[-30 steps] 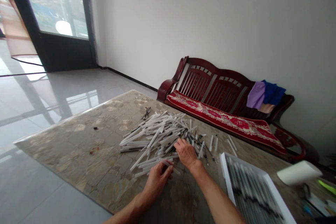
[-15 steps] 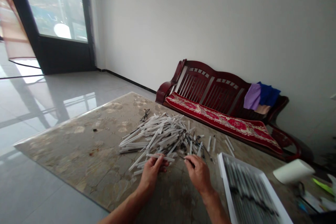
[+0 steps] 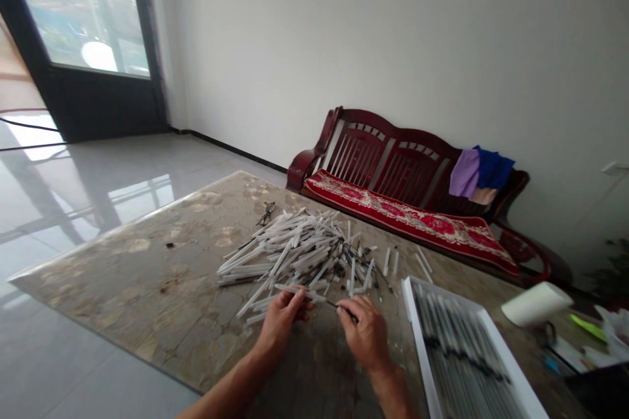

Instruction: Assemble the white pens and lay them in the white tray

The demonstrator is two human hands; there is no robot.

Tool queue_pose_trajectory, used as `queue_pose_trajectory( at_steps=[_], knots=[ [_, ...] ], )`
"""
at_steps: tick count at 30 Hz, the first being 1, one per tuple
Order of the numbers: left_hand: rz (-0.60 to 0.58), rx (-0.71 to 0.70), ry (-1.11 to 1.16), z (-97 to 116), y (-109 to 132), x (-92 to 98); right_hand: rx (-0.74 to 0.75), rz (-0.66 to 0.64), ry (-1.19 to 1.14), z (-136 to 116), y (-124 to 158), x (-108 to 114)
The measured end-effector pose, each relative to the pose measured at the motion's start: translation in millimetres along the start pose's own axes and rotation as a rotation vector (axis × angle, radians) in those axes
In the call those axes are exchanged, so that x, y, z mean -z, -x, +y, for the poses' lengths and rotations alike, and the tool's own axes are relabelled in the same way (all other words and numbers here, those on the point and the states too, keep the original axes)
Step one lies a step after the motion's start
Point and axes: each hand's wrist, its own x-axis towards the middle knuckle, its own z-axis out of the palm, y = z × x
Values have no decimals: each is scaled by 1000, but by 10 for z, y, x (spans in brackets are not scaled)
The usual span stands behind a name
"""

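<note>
My left hand (image 3: 280, 322) is shut on a white plastic tube (image 3: 295, 289), which lies across the near edge of a heap of similar white tubes (image 3: 289, 254). My right hand (image 3: 363, 334) pinches a thin black rod, possibly a pen refill (image 3: 341, 307). The rod's far end points toward the white tube, close to it; I cannot tell if they touch. Dark pen parts lie among the tubes at the heap's right side (image 3: 351, 258). Both hands rest just in front of the heap on the stone tabletop (image 3: 132, 275).
A white tray (image 3: 462, 357) packed with rows of pens stands right of my right hand. Glasses (image 3: 266, 213) lie behind the heap. A white roll (image 3: 536, 304) and papers sit further right. A dark wooden bench (image 3: 373, 157) stands behind the table.
My right hand has come back from the heap with the black rod. My left hand has taken up a white tube. The view has turned slightly to the right.
</note>
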Motion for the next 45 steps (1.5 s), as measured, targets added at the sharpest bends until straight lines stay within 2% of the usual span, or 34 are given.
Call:
queue_pose_trajectory(
  at_steps=[5, 8, 12, 14, 16, 17, 19, 22, 26, 29, 39, 42, 45],
  knots=[
    [-143, 8, 11, -2, 55, -16, 33, -38, -40, -55, 5, 32],
    [-230, 17, 17, -32, 88, -45, 14, -3, -228, -136, 23, -27],
    [-354, 55, 8, -78, 103, -89, -204, 135, -672, -299, 19, -293],
    [-336, 60, 5, -77, 101, -94, -345, 213, -890, -302, -28, -432],
    [-260, 52, 14, -57, 97, -83, -466, 296, -995, -184, -105, -506],
    [-220, 47, 23, -43, 94, -74, -509, 331, -973, -81, -149, -512],
    [-150, 34, 50, -15, 85, -58, -535, 323, -761, 165, -234, -475],
    [-87, 8, 74, 6, 65, -53, -371, 177, -249, 450, -333, -383],
    [-60, -19, 52, -8, 46, -70, -168, -36, 285, 475, -435, -365],
    [-47, -31, 37, -25, 44, -74, -106, -137, 485, 425, -483, -414],
    [-42, -46, 6, -52, 27, -74, 17, -175, 636, 492, -363, -443],
    [-47, -53, -4, -50, 25, -72, -27, -139, 553, 525, -354, -432],
    [-41, -50, -14, -39, 29, -73, -148, 0, 302, 582, -285, -423]
  ],
)
